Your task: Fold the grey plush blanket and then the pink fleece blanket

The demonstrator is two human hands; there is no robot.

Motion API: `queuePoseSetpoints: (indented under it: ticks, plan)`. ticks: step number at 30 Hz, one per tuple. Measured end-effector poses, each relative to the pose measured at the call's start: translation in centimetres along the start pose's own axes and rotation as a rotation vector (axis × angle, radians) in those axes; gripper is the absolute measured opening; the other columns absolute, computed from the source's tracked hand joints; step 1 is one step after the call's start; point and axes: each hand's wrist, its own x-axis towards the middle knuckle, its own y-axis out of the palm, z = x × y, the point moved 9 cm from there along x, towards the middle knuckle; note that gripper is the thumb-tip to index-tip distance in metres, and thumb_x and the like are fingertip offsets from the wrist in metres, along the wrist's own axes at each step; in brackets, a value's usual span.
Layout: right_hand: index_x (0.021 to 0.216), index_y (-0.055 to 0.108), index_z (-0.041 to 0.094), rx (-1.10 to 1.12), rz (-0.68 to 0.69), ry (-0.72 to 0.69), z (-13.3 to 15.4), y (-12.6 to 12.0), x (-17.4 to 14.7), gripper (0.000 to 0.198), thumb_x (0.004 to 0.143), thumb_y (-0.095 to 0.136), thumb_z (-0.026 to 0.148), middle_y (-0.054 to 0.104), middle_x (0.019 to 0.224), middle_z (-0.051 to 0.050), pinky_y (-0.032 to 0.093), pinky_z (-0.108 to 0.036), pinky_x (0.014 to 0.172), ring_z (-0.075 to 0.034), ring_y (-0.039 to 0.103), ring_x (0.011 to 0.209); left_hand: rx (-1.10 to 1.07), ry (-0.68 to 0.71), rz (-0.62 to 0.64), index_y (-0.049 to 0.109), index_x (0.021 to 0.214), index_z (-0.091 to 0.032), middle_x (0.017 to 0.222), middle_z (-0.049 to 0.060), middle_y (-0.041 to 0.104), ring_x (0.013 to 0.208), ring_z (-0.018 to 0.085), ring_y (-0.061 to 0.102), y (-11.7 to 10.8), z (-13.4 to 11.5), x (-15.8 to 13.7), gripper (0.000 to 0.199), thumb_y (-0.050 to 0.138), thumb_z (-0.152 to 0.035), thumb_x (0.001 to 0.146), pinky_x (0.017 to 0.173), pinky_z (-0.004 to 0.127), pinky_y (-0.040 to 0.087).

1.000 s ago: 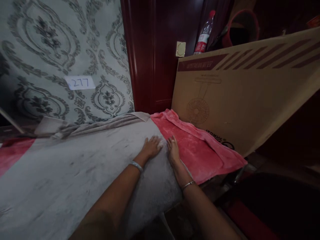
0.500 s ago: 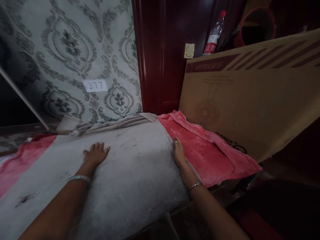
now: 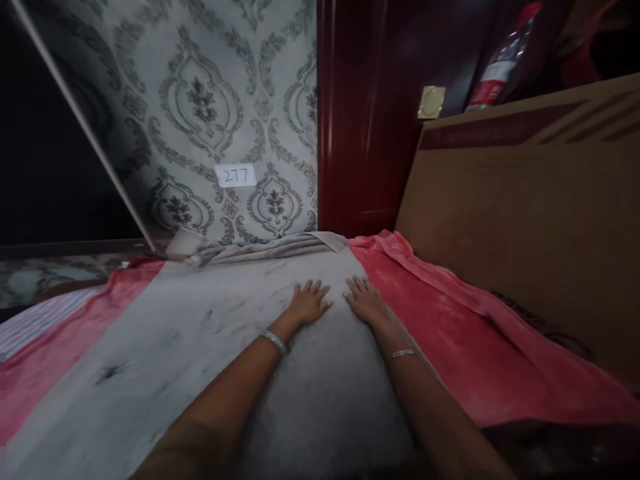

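A pale grey cloth, plush-looking with small dark marks, lies spread over a red-pink blanket. My left hand rests flat on the cloth with its fingers spread, a pale bangle on that wrist. Just to the right, my right hand lies palm down near the cloth's right edge, beside the red-pink blanket; its fingers are spread too. Neither hand grips anything. At the far edge the grey cloth is bunched into folds.
Behind the cloth stands a patterned wall with a paper label reading 277. A dark red door adjoins it. On the right is a large cardboard box, with a plastic bottle above its edge. Striped fabric shows at left.
My left hand has moved right across the grey cloth, close to my right hand. My right hand has shifted from the cloth's side edge onto its top. The camera view has turned left.
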Motion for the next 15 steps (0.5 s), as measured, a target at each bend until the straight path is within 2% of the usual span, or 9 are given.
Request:
queuePoseSetpoints:
  ticks: [1,3,5,7,9,12,15]
  plan:
    - [0.159,0.032,0.026,-0.011,0.002,0.002,-0.2,0.3,0.1,0.060,0.104,0.028,0.047,0.022,0.168,-0.002,0.021,-0.052,0.121,-0.029,0.017,0.154,-0.001,-0.007,-0.018,0.032,0.158,-0.031,0.167,0.006,0.025,0.154,0.032,0.019,0.1,0.1,0.5,0.065,0.027,-0.058,0.099,0.122,0.061,0.016]
    - [0.160,0.031,0.026,-0.031,0.004,-0.007,-0.4,0.8,0.3,0.060,0.104,0.026,0.047,0.021,0.168,-0.002,0.021,-0.054,0.121,-0.029,0.017,0.154,0.007,-0.062,-0.047,0.032,0.158,-0.033,0.167,0.002,0.025,0.155,0.031,0.018,0.0,2.1,1.1,0.064,0.025,-0.059,0.099,0.123,0.059,0.016]
    - [0.160,0.031,0.026,-0.051,-0.001,-0.018,-0.6,1.2,0.6,0.060,0.104,0.025,0.047,0.022,0.167,-0.002,0.023,-0.054,0.121,-0.029,0.018,0.154,0.020,-0.146,-0.059,0.034,0.157,-0.034,0.167,0.001,0.026,0.155,0.029,0.018,-0.4,6.0,1.1,0.063,0.025,-0.059,0.099,0.123,0.056,0.016]
    - [0.159,0.032,0.026,-0.066,-0.006,-0.026,-0.7,1.4,0.8,0.060,0.104,0.024,0.047,0.023,0.167,-0.002,0.024,-0.054,0.121,-0.029,0.019,0.154,0.034,-0.242,-0.071,0.036,0.156,-0.033,0.167,0.002,0.026,0.155,0.029,0.019,-1.2,11.0,0.1,0.062,0.027,-0.056,0.100,0.123,0.055,0.016]
    - [0.159,0.033,0.026,-0.072,-0.006,-0.024,-1.0,1.7,1.0,0.060,0.103,0.025,0.047,0.023,0.167,-0.002,0.025,-0.054,0.121,-0.029,0.019,0.154,0.047,-0.349,-0.093,0.037,0.156,-0.031,0.167,0.004,0.027,0.154,0.030,0.020,-2.4,16.4,-1.9,0.060,0.030,-0.052,0.100,0.123,0.056,0.018]
    - [0.159,0.034,0.028,-0.071,-0.019,-0.024,-1.3,2.2,1.3,0.060,0.103,0.025,0.048,0.024,0.166,-0.001,0.026,-0.056,0.120,-0.029,0.021,0.153,0.058,-0.510,-0.154,0.042,0.153,-0.027,0.164,0.010,0.034,0.150,0.034,0.029,-4.6,23.7,-6.6,0.055,0.036,-0.046,0.102,0.119,0.060,0.026]
    - [0.157,0.036,0.030,-0.071,-0.060,-0.042,-1.8,2.8,1.6,0.060,0.102,0.025,0.050,0.027,0.166,-0.001,0.029,-0.057,0.119,-0.029,0.024,0.152,0.064,-0.620,-0.242,0.054,0.140,-0.020,0.147,0.014,0.051,0.131,0.031,0.052,-6.8,29.0,-12.4,0.050,0.056,-0.044,0.096,0.108,0.056,0.044]
